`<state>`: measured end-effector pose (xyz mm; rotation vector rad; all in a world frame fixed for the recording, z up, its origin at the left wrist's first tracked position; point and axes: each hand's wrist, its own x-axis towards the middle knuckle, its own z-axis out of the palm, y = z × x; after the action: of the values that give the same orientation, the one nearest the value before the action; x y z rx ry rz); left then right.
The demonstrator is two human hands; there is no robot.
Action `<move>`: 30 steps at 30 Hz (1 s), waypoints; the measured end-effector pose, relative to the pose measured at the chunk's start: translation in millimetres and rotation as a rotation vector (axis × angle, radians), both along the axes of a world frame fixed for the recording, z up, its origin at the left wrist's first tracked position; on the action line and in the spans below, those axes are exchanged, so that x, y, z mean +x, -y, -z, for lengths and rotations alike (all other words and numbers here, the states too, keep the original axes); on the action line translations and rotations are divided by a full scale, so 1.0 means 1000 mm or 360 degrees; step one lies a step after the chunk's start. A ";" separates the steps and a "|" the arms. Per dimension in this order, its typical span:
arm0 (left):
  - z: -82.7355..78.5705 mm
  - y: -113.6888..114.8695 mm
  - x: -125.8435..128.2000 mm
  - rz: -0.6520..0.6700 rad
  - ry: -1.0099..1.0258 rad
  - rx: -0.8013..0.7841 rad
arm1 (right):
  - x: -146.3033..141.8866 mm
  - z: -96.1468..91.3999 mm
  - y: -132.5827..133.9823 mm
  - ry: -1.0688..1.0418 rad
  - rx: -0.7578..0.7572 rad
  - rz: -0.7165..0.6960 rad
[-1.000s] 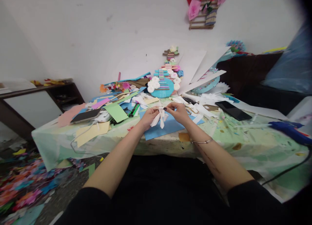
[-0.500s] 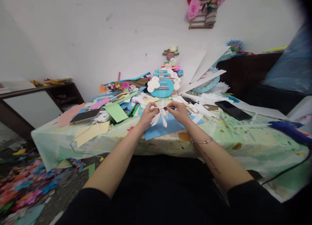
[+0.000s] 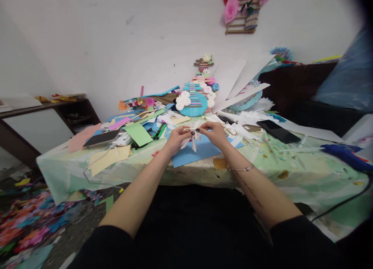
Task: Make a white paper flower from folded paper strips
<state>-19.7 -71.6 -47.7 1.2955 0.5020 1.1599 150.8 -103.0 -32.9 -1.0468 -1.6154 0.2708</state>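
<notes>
A white paper flower [image 3: 193, 141] with narrow hanging petals is held between my two hands, over a blue paper sheet [image 3: 186, 156]. My left hand [image 3: 176, 138] pinches it from the left, thumb and fingers closed. From the other side my right hand [image 3: 215, 133] grips it too, its thumb beside the left one at the flower's top. The fingers cover the upper part of the flower. A bracelet circles my right wrist.
Behind my hands stands a turquoise lute-shaped craft [image 3: 196, 105] with white flowers. A green box cutter [image 3: 160, 131] and coloured papers lie leftward, with a grey phone [image 3: 101, 138]. To the right are a black phone [image 3: 278, 131] and a blue glue gun [image 3: 346, 156].
My fingers have drawn closer together over the top of the flower, and both thumbs now meet there. Less of its upper part shows. The things on the table are unmoved.
</notes>
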 end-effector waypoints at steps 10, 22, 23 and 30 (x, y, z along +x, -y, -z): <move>0.004 -0.004 -0.001 0.0116 -0.0071 0.0219 | 0.000 0.000 0.001 0.0060 -0.0027 0.0066; 0.000 -0.003 -0.001 0.0029 -0.0013 0.0120 | 0.001 0.002 -0.003 -0.0076 -0.0093 -0.0022; 0.000 -0.002 -0.001 0.0015 -0.0007 0.0104 | 0.001 0.001 -0.003 -0.0084 -0.0098 -0.0026; 0.001 -0.003 -0.001 0.0013 -0.0054 0.0118 | 0.000 0.001 -0.002 -0.0148 -0.0166 -0.0096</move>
<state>-20.9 -69.0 -48.6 1.3817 0.4821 1.1605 150.3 -100.7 -34.3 -1.0500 -1.5639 0.4420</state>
